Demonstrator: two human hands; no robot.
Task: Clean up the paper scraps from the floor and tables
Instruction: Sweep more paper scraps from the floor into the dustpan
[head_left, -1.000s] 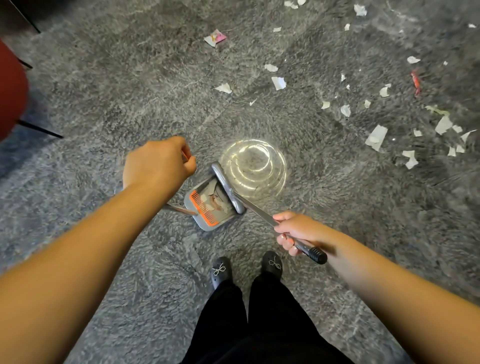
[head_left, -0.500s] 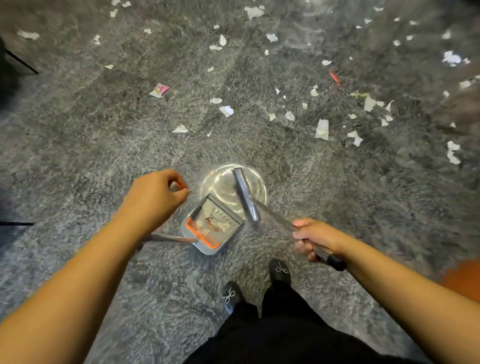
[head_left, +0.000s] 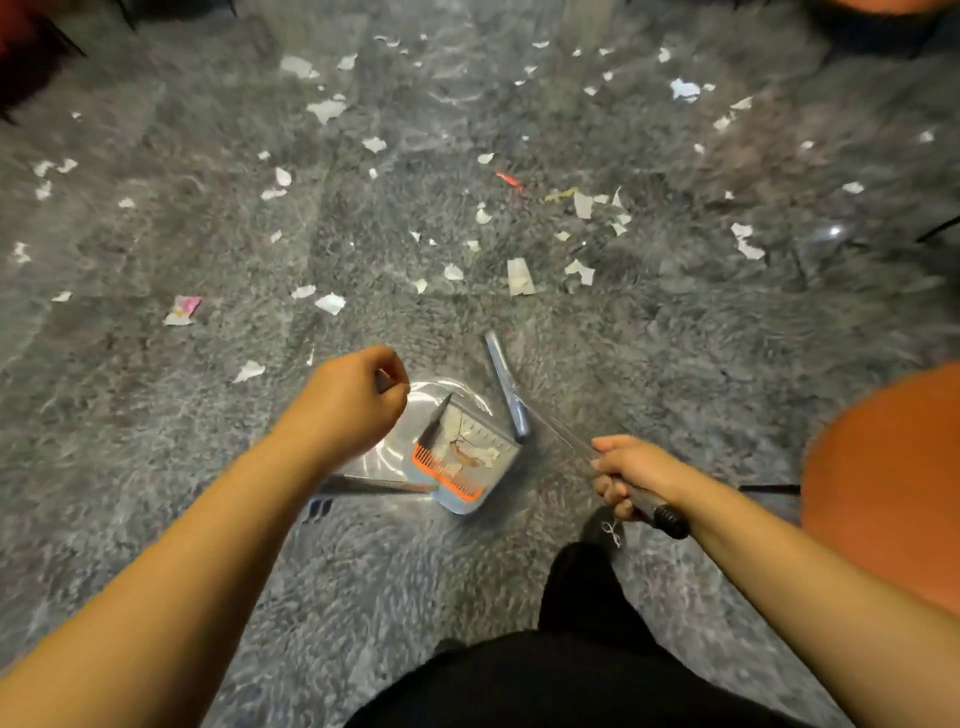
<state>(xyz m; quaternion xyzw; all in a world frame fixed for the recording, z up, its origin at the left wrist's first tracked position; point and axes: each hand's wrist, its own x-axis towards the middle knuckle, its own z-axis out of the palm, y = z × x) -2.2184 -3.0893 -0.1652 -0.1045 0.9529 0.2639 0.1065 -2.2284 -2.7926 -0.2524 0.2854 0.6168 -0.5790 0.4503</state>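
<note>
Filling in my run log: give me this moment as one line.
left hand: grips dustpan handle | right hand: grips broom handle | dustpan: holds scraps | paper scraps: scattered on carpet ahead
</note>
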